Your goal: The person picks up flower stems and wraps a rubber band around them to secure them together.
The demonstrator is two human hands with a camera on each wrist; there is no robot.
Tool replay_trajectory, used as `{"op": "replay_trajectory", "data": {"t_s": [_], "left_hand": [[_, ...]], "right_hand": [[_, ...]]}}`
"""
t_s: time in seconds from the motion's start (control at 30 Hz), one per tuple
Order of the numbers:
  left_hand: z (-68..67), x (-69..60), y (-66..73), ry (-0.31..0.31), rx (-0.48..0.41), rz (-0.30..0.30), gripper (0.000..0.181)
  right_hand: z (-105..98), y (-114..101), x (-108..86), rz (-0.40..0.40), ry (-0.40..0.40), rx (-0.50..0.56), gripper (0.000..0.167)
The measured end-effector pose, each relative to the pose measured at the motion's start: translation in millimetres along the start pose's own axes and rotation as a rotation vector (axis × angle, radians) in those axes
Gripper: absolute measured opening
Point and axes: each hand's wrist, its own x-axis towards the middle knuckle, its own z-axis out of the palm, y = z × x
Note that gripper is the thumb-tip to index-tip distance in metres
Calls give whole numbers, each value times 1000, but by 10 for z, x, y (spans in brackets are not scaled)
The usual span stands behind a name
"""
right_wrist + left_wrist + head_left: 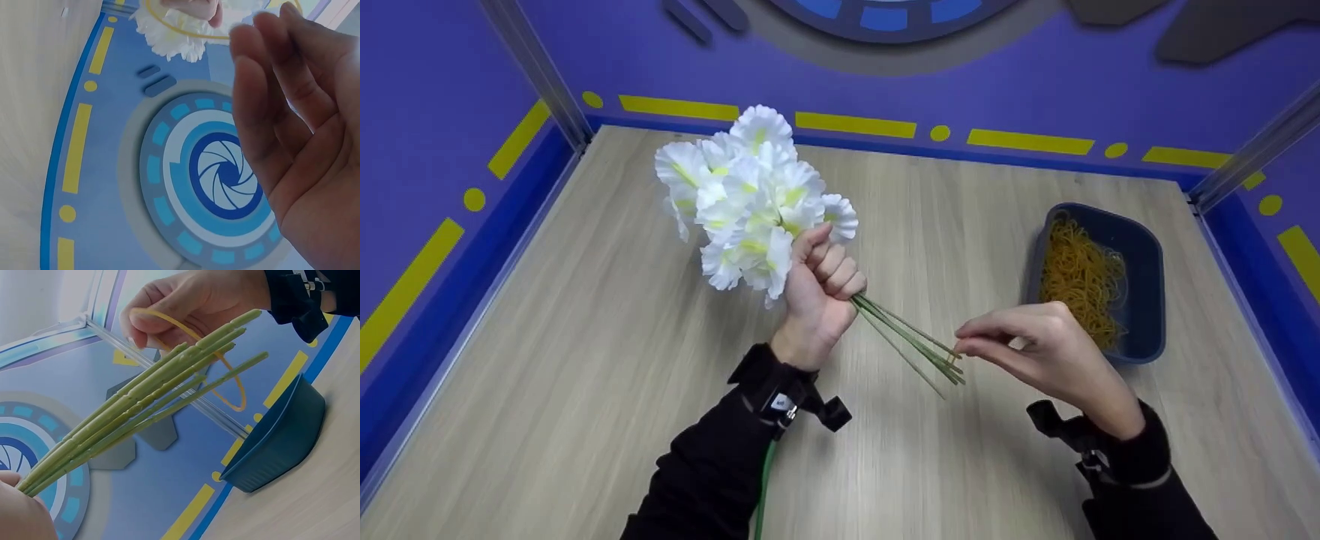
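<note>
A bunch of white artificial flowers (757, 199) with yellow-green centres is gripped by my left hand (821, 300), fingers curled round the stems just below the blooms. The green stems (907, 334) stick out of the fist toward the lower right, their ends spread a little. At those ends my right hand (1054, 349) pinches a yellow rubber band (241, 385) between thumb and fingertips. In the left wrist view the band forms an open loop about the stem tips. The right wrist view shows part of the band (169, 28) near the blooms.
A dark blue plastic tub (1144, 300) holding a heap of yellow rubber bands (1076, 274) stands on the right of the wooden table (607, 420), just beyond my right hand. Blue-purple panels (877, 90) with yellow marks enclose the table at the back and sides.
</note>
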Motion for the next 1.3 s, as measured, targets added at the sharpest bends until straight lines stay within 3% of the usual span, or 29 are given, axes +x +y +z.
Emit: {"op": "replay_trajectory", "data": {"t_s": [0.27, 0.63, 0.8, 1.03, 1.3], "left_hand": [[-26, -6, -93, 15, 25, -17, 48], [-120, -62, -389, 59, 181, -91, 50], [-121, -66, -379, 55, 168, -90, 50], [-95, -69, -340, 2, 125, -120, 48], [-78, -101, -361, -4, 121, -145, 49]], "right_hand": [[84, -52, 37, -5, -3, 72, 26], [207, -59, 58, 40, 17, 71, 19], [231, -82, 76, 87, -16, 46, 18], [193, -51, 73, 190, -1, -17, 34], [209, 68, 56, 179, 44, -100, 46]]}}
